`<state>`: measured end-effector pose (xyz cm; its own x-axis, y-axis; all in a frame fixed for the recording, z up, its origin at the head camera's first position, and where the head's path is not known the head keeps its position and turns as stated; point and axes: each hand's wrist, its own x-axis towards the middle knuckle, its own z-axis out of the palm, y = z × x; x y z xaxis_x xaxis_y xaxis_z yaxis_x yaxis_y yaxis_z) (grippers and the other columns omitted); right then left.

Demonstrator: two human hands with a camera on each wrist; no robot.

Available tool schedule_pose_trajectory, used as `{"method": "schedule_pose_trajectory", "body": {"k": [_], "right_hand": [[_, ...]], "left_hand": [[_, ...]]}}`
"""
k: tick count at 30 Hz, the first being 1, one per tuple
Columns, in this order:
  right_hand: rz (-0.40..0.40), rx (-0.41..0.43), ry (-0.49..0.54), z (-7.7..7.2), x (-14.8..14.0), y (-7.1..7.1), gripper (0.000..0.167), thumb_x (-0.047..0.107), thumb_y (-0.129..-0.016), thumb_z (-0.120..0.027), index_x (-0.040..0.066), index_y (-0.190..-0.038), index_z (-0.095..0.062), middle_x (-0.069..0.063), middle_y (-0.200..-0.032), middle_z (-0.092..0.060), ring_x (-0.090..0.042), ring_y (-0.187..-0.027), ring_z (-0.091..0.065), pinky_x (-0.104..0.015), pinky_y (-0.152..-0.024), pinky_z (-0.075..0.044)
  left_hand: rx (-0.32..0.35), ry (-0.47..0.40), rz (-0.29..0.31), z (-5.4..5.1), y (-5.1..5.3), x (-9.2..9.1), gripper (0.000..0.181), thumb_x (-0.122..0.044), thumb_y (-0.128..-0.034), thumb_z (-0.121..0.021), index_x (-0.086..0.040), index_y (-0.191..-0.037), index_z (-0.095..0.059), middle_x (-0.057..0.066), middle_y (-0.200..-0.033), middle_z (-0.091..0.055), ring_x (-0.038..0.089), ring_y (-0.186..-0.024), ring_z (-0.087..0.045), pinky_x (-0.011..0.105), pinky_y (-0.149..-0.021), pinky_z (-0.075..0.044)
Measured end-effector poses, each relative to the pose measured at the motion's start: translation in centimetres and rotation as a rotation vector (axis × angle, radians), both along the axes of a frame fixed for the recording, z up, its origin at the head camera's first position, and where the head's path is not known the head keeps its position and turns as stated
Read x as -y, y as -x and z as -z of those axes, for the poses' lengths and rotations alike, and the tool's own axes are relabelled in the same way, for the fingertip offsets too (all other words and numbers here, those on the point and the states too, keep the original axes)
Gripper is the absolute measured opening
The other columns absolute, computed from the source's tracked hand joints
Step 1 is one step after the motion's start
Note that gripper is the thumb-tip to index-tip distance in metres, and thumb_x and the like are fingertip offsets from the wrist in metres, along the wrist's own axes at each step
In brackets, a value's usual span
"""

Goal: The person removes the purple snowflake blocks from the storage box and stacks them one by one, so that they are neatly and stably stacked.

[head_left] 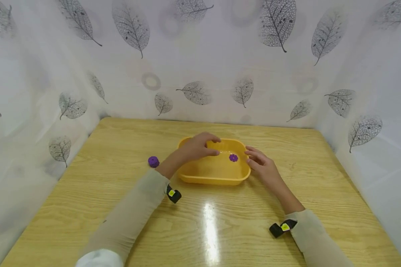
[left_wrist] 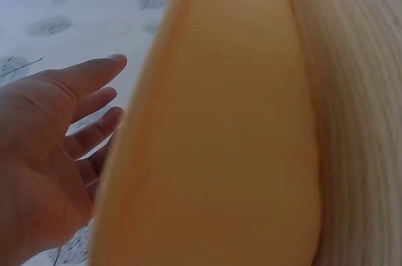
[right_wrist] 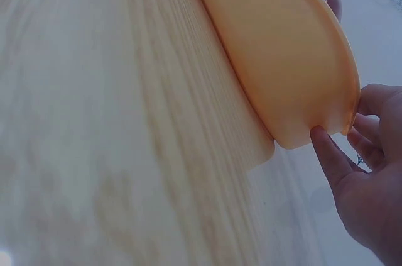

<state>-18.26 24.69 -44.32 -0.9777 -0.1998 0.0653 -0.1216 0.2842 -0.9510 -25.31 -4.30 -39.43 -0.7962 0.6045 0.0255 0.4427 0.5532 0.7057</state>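
A yellow plastic basin [head_left: 214,181] sits on the table, with one purple flower-shaped piece [head_left: 233,158] on its floor towards the right. My left hand [head_left: 199,147] hovers over the left half of the basin, thumb and fingers spread apart with nothing between them. In the left wrist view this hand [left_wrist: 47,146] shows beyond the rim, its palm bare. My right hand [head_left: 261,165] holds the basin's right end. The right wrist view shows its thumb [right_wrist: 333,156] against the outer wall and a finger bent over the rim.
A small stack of purple pieces [head_left: 153,161] lies on the wooden table [head_left: 254,226], left of the basin near my left forearm. White curtains with a leaf print [head_left: 197,92] close off the back and both sides. Each wrist wears a black strap [head_left: 173,194].
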Motion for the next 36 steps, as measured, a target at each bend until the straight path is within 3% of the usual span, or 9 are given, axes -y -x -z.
{"method": "schedule_pose_trajectory", "body": {"k": [6,12,16,22,28,33,36], "right_hand": [[-0.012,-0.005,0.005,0.1,-0.1,0.1,0.044,0.026,-0.104,-0.057,0.003,-0.142,-0.054,-0.006,-0.161,-0.036,-0.027,-0.134,-0.049,-0.014,-0.093,-0.051],[-0.020,-0.020,0.021,0.3,0.1,0.3,0.043,0.023,-0.105,-0.057,0.000,-0.141,-0.054,-0.009,-0.161,-0.037,-0.026,-0.132,-0.051,-0.014,-0.093,-0.050],[-0.021,-0.013,0.003,0.2,0.1,0.3,0.043,0.024,-0.104,-0.057,0.002,-0.141,-0.055,-0.007,-0.161,-0.037,-0.026,-0.132,-0.050,-0.014,-0.094,-0.050],[-0.004,-0.006,-0.009,0.1,0.1,0.2,0.043,0.025,-0.104,-0.057,0.003,-0.141,-0.056,-0.006,-0.161,-0.038,-0.023,-0.131,-0.052,-0.014,-0.092,-0.050],[-0.009,0.001,0.005,0.2,0.1,0.3,0.044,0.025,-0.104,-0.057,0.001,-0.140,-0.055,-0.007,-0.161,-0.037,-0.027,-0.132,-0.051,-0.014,-0.093,-0.050],[-0.011,0.000,-0.007,0.1,0.0,0.2,0.045,0.026,-0.104,-0.057,0.002,-0.141,-0.054,-0.005,-0.161,-0.037,-0.031,-0.134,-0.049,-0.013,-0.092,-0.050],[-0.013,0.000,-0.011,-0.1,0.0,0.0,0.046,0.027,-0.104,-0.057,0.002,-0.142,-0.054,-0.005,-0.161,-0.036,-0.026,-0.133,-0.050,-0.014,-0.091,-0.051]], "left_hand": [[-0.008,0.153,-0.019,1.2,0.1,-3.9,0.049,-0.038,-0.0952,-0.070,-0.018,-0.139,-0.060,0.004,-0.137,-0.058,0.022,-0.125,-0.055,0.042,-0.101,-0.049],[-0.066,0.230,-0.025,2.7,0.4,-6.0,0.048,-0.042,-0.0949,-0.069,-0.020,-0.137,-0.061,0.001,-0.142,-0.058,0.020,-0.129,-0.055,0.039,-0.101,-0.049],[-0.053,0.224,-0.016,3.5,0.5,-6.4,0.044,-0.036,-0.0958,-0.069,-0.019,-0.136,-0.061,0.001,-0.141,-0.058,0.019,-0.128,-0.056,0.037,-0.103,-0.048],[-0.068,0.243,0.057,4.2,0.3,-6.4,0.039,-0.024,-0.0952,-0.067,-0.014,-0.133,-0.063,0.000,-0.129,-0.066,0.017,-0.121,-0.059,0.033,-0.106,-0.045],[-0.084,0.291,0.065,4.5,-0.1,-6.6,0.039,-0.028,-0.0952,-0.070,-0.017,-0.132,-0.064,-0.001,-0.125,-0.067,0.015,-0.115,-0.060,0.032,-0.101,-0.047],[-0.086,0.340,0.056,4.5,-0.1,-6.9,0.046,-0.038,-0.0944,-0.070,-0.018,-0.135,-0.063,-0.004,-0.109,-0.065,0.013,-0.101,-0.058,0.029,-0.087,-0.048],[-0.079,0.369,0.055,4.4,-0.1,-7.0,0.045,-0.042,-0.0942,-0.069,-0.020,-0.134,-0.065,-0.005,-0.102,-0.063,0.011,-0.094,-0.056,0.028,-0.079,-0.045]]}}
